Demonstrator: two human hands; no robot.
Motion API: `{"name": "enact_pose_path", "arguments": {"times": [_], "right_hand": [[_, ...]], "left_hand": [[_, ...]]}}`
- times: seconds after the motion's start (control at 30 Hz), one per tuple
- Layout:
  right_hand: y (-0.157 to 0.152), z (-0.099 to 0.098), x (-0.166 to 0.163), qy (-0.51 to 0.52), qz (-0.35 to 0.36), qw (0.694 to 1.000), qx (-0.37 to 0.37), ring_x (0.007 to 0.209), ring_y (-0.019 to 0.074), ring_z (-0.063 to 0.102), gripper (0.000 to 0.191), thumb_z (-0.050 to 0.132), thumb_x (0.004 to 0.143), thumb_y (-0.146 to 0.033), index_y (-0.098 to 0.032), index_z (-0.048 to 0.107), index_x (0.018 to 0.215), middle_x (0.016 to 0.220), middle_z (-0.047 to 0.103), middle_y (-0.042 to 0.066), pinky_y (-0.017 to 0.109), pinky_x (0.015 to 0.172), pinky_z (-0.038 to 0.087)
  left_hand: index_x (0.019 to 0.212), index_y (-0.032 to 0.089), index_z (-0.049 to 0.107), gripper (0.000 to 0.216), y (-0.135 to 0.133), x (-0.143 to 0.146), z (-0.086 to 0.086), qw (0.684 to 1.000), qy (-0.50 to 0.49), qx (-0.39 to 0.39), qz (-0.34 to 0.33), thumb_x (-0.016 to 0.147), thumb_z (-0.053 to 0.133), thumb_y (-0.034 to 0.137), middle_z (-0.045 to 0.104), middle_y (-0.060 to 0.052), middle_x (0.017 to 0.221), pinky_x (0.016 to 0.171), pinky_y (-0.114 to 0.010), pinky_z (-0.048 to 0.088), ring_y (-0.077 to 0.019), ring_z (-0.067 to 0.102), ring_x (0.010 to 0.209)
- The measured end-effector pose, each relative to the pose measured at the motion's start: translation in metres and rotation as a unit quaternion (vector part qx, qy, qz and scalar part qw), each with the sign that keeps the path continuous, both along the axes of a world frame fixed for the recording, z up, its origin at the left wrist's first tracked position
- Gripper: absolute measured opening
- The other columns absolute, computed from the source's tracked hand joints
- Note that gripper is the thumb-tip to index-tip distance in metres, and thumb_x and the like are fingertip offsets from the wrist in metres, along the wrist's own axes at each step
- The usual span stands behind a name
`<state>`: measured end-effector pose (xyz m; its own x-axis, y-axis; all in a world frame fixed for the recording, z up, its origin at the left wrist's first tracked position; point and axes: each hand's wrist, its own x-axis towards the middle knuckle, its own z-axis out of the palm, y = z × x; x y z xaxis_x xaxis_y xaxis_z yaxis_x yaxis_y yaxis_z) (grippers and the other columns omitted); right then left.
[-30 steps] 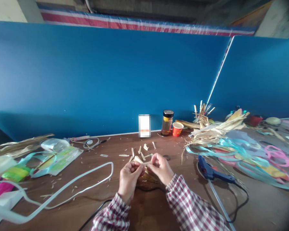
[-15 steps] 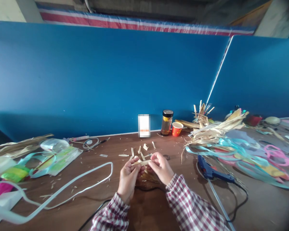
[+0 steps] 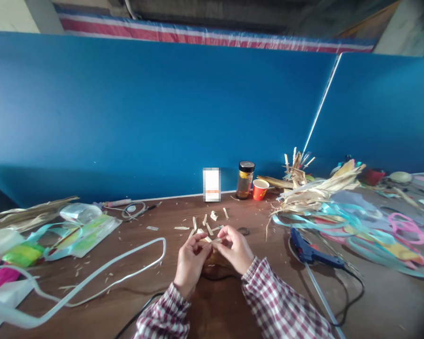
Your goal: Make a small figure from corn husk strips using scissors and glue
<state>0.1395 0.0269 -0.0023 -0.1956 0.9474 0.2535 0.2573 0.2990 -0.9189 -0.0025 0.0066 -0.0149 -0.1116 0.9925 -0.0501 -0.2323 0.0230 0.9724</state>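
Observation:
Low over the brown table, my left hand (image 3: 191,258) and my right hand (image 3: 236,249) meet fingertip to fingertip. Between them they pinch a short, pale strip of dried husk (image 3: 212,241), mostly covered by the fingers. Both hands are closed on it. Just beyond the fingertips lie several cut husk pieces (image 3: 209,229) and a small pale curled bit (image 3: 214,215). A yellowish-brown thing (image 3: 218,260) shows below the hands, partly hidden; I cannot make out its kind.
A blue glue gun (image 3: 313,252) with a black cord lies right, near pink scissors (image 3: 406,228), ribbons and a husk bundle (image 3: 318,190). A lidded jar (image 3: 245,181) and red paper cup (image 3: 260,189) stand by the blue partition (image 3: 162,117). A white bent tube (image 3: 102,268) arches at left.
My hands have drawn closer together, the right one shifting slightly left. The strip, plainly visible before, is now largely covered by my fingers.

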Motion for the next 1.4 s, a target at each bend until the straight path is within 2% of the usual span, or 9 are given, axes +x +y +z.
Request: {"name": "enact_pose_path", "arguments": {"times": [0.2,0.33,0.47,0.6,0.7,0.8,0.93,1.27,1.4], "right_hand": [[0.002,0.001,0.002,0.094,0.015,0.993,-0.071,0.061,0.0133,0.061,0.017,0.058,0.077,-0.030,-0.019,0.047,0.084,0.066,0.062,-0.003,0.024,0.057,0.045],[0.001,0.004,0.001,0.142,0.039,0.984,-0.100,0.065,0.0144,0.064,0.019,0.056,0.079,-0.031,-0.019,0.048,0.091,0.070,0.064,-0.002,0.025,0.061,0.048],[0.000,0.006,0.003,0.083,0.035,0.994,-0.069,0.065,0.0142,0.062,0.018,0.057,0.077,-0.026,-0.017,0.055,0.092,0.072,0.067,0.001,0.025,0.061,0.047],[0.000,0.004,0.001,0.041,0.060,0.995,-0.075,0.061,0.0132,0.059,0.013,0.062,0.073,-0.025,-0.016,0.061,0.082,0.071,0.066,0.002,0.024,0.057,0.044],[0.000,0.000,-0.002,0.085,0.061,0.987,-0.121,0.051,0.0108,0.054,0.013,0.062,0.072,-0.028,-0.016,0.059,0.073,0.060,0.062,-0.001,0.023,0.051,0.042],[0.001,-0.001,-0.004,0.142,0.059,0.972,-0.180,0.048,0.0099,0.054,0.017,0.064,0.070,-0.031,-0.016,0.055,0.073,0.057,0.060,-0.002,0.023,0.049,0.043],[0.001,-0.001,-0.004,0.152,0.057,0.964,-0.208,0.050,0.0099,0.056,0.020,0.066,0.067,-0.032,-0.016,0.056,0.074,0.058,0.060,-0.003,0.023,0.051,0.045],[0.000,-0.003,-0.004,0.133,0.075,0.966,-0.209,0.052,0.0103,0.055,0.024,0.066,0.068,-0.036,-0.016,0.055,0.074,0.061,0.060,-0.001,0.022,0.051,0.044],[0.000,0.000,-0.003,0.097,0.052,0.985,-0.129,0.051,0.0097,0.050,0.016,0.061,0.073,-0.032,-0.017,0.055,0.071,0.057,0.055,-0.003,0.022,0.050,0.041]], "left_hand": [[0.102,0.013,0.058,0.043,-0.001,0.001,0.008,0.999,-0.030,0.014,-0.014,0.065,0.072,0.030,0.064,0.001,0.062,0.062,-0.022,0.050,-0.0104,0.060,0.059],[0.106,0.013,0.056,0.048,-0.001,-0.001,0.011,0.999,-0.043,-0.006,0.012,0.065,0.072,0.030,0.064,0.002,0.062,0.062,-0.022,0.051,-0.0107,0.061,0.060],[0.109,0.013,0.055,0.055,0.000,-0.001,0.013,0.997,-0.043,-0.024,0.057,0.061,0.075,0.030,0.066,0.000,0.064,0.058,-0.021,0.051,-0.0104,0.061,0.057],[0.105,0.013,0.057,0.052,0.000,-0.002,0.017,0.993,-0.072,-0.038,0.083,0.060,0.076,0.031,0.065,0.000,0.066,0.055,-0.019,0.049,-0.0084,0.059,0.054],[0.104,0.013,0.058,0.047,-0.001,-0.002,0.017,0.993,-0.100,-0.030,0.050,0.063,0.075,0.031,0.065,0.000,0.071,0.059,-0.020,0.050,-0.0087,0.060,0.060],[0.105,0.013,0.057,0.049,-0.002,-0.002,0.015,0.994,-0.106,-0.032,0.011,0.062,0.076,0.025,0.066,-0.001,0.073,0.062,-0.019,0.050,-0.0089,0.061,0.062],[0.103,0.012,0.058,0.048,-0.001,-0.001,0.013,0.993,-0.108,-0.045,0.012,0.060,0.077,0.023,0.068,-0.003,0.072,0.060,-0.019,0.050,-0.0094,0.061,0.061],[0.076,0.010,0.065,0.030,-0.001,0.000,0.015,0.989,-0.137,-0.041,0.026,0.056,0.079,0.029,0.063,0.000,0.066,0.057,-0.018,0.047,-0.0066,0.056,0.056],[0.067,0.012,0.061,0.028,-0.002,0.000,0.016,0.991,-0.124,-0.042,0.038,0.056,0.079,0.031,0.060,0.001,0.060,0.055,-0.017,0.046,-0.0067,0.055,0.054]]}}
